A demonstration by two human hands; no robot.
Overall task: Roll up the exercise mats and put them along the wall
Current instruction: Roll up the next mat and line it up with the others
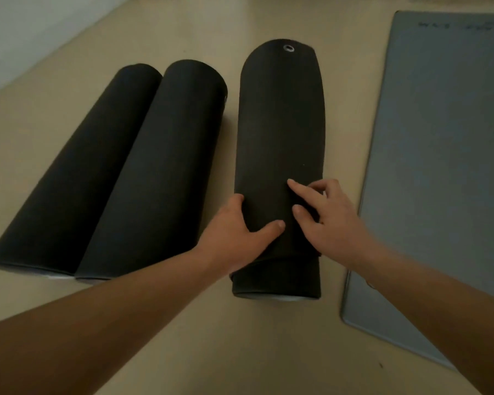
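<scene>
Both hands, left and right, lay spread, palms down, on a rolled black mat on the beige floor, a white wall standing far left.

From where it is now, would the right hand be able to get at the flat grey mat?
Probably yes. The right hand rests on the third rolled mat, and the flat grey mat lies just to its right on the floor, with only a bare strip between them.

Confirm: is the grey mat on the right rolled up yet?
No. The grey mat lies flat and unrolled on the floor, right of the black roll under both hands.
</scene>
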